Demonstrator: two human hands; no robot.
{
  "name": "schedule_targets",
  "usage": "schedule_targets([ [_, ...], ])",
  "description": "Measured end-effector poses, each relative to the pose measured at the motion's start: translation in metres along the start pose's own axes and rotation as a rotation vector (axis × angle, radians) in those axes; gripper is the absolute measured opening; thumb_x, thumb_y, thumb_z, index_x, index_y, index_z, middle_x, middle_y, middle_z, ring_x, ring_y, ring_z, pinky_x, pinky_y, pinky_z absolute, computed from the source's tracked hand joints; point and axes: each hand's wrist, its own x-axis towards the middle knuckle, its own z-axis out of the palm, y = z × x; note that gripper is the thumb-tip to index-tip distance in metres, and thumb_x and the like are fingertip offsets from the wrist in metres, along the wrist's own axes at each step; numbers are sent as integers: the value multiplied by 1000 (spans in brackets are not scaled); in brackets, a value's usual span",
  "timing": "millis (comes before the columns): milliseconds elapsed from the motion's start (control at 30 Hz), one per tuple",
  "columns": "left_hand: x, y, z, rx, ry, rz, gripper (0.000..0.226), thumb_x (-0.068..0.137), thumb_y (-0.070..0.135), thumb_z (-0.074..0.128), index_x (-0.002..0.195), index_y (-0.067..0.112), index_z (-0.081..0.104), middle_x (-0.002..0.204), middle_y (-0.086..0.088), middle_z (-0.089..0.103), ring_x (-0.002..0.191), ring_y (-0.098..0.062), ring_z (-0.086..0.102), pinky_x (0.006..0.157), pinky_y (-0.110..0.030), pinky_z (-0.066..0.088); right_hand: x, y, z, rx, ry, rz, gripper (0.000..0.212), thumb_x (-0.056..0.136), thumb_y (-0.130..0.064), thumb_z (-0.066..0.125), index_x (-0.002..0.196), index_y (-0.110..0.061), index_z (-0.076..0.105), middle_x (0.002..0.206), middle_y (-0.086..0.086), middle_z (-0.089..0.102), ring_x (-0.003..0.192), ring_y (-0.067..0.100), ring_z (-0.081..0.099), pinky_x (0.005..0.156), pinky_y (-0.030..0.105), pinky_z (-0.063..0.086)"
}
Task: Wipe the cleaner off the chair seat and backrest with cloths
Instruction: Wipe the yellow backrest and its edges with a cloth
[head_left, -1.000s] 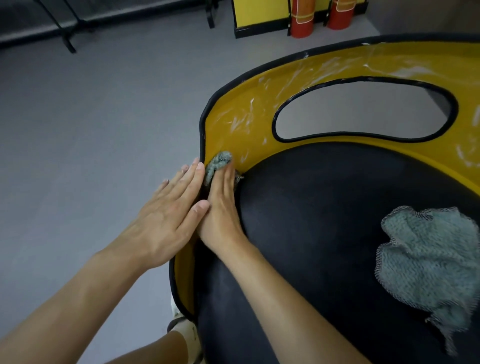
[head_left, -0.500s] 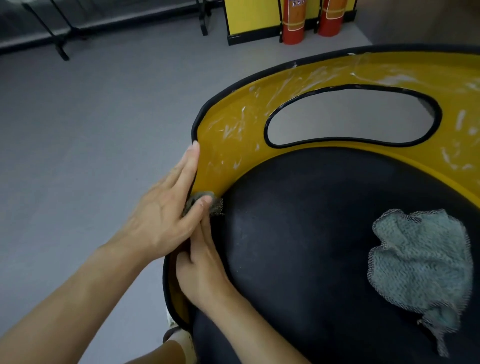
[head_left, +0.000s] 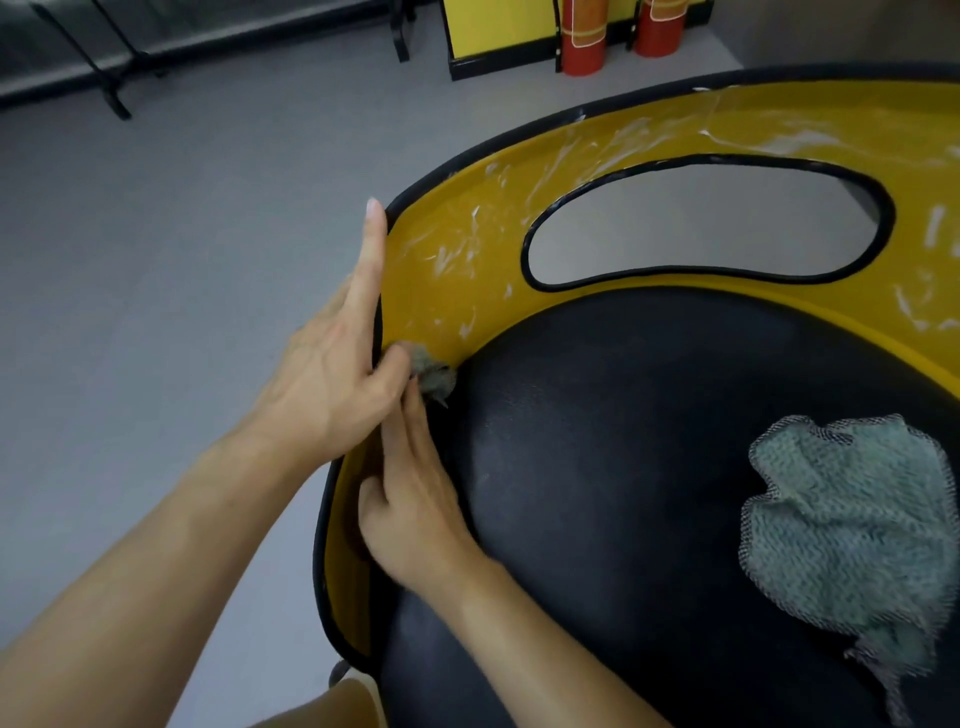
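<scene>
The chair has a black seat (head_left: 623, 441) and a yellow backrest (head_left: 457, 270) with a black-rimmed oval opening. White cleaner streaks (head_left: 467, 244) cover the backrest. My right hand (head_left: 415, 493) presses a small wadded grey-green cloth (head_left: 434, 371) with straight fingers into the seam between seat and backrest at the left side. My left hand (head_left: 327, 374) lies flat against the outer rim of the backrest, index finger pointing up along the edge, thumb over the rim beside the cloth. A second, larger grey-green cloth (head_left: 852, 525) lies crumpled on the right of the seat.
Grey floor (head_left: 182, 260) surrounds the chair on the left. Two red fire extinguishers (head_left: 582, 36) stand by a yellow panel (head_left: 493, 26) at the back. Black metal stand legs (head_left: 109, 88) reach across the far left floor.
My right hand has slid the small cloth toward me along the seam. My left hand has shifted from beside the right hand onto the backrest's outer rim.
</scene>
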Motion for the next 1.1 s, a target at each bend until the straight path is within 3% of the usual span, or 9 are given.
schedule_targets([
  [133, 1, 1, -2, 16, -19, -39, 101, 97, 18, 54, 149, 53, -25, 127, -13, 60, 90, -36, 63, 82, -61, 52, 16, 10, -12, -173, -19, -53, 95, 83, 1, 48, 161, -14, -5, 168, 7, -16, 153, 20, -19, 126, 45, 4],
  [300, 1, 2, -5, 7, -20, -46, 97, 100, 20, 53, 151, 50, -24, 142, -10, 54, 96, -35, 64, 85, -58, 53, 42, 17, -40, -429, 66, -170, 88, 88, -6, 55, 161, -10, 6, 167, 8, -16, 154, 27, -16, 126, 47, 2],
  [467, 1, 5, -5, -5, -9, -50, 95, 102, 20, 52, 152, 50, -23, 148, -6, 50, 105, -36, 61, 90, -55, 52, 26, 21, -29, -440, -14, -59, 93, 86, -10, 55, 160, -9, -1, 168, 13, -12, 155, 23, -13, 126, 42, -3],
  [567, 0, 6, -3, -1, -15, -59, 96, 101, 20, 53, 151, 51, -23, 128, -17, 57, 97, -39, 60, 86, -58, 52, 19, 26, -23, -492, -30, 0, 90, 85, -13, 53, 159, -1, 2, 167, 19, -5, 155, 25, -10, 125, 43, -3],
  [633, 0, 4, -1, -19, -14, -67, 97, 100, 22, 54, 150, 53, -23, 107, -7, 52, 89, -29, 57, 85, -59, 50, 26, 22, -25, -466, -35, 36, 93, 87, -16, 54, 158, -2, -4, 167, 18, -12, 154, 24, -15, 125, 45, -6],
  [767, 1, 3, 0, -57, -19, -70, 94, 101, 23, 53, 152, 51, -22, 108, 2, 47, 91, -30, 58, 87, -58, 50, 51, 16, -41, -536, 24, 108, 96, 90, -26, 56, 158, -2, -8, 165, 18, -18, 153, 26, -17, 124, 50, -7],
  [867, 0, 4, 0, -75, -2, -71, 92, 102, 23, 52, 153, 50, -20, 108, 1, 47, 91, -21, 51, 87, -59, 51, 62, 19, -54, -579, 69, 179, 99, 89, -28, 59, 157, -1, -8, 165, 20, -17, 154, 28, -12, 124, 51, -6],
  [1000, 0, 6, 0, -64, -21, -84, 92, 101, 22, 51, 153, 51, -19, 105, -6, 52, 97, -42, 60, 86, -62, 51, 68, 22, -56, -517, 152, 220, 93, 89, -26, 59, 157, 0, 2, 167, 21, -3, 155, 29, 1, 124, 51, 0],
  [1100, 1, 8, -1, -50, -18, -72, 89, 101, 24, 49, 153, 52, -18, 107, -5, 48, 96, -43, 59, 88, -62, 49, 42, 6, -22, -400, 76, 146, 91, 86, -20, 55, 158, 1, 3, 167, 21, 0, 154, 28, -4, 124, 49, -2],
])
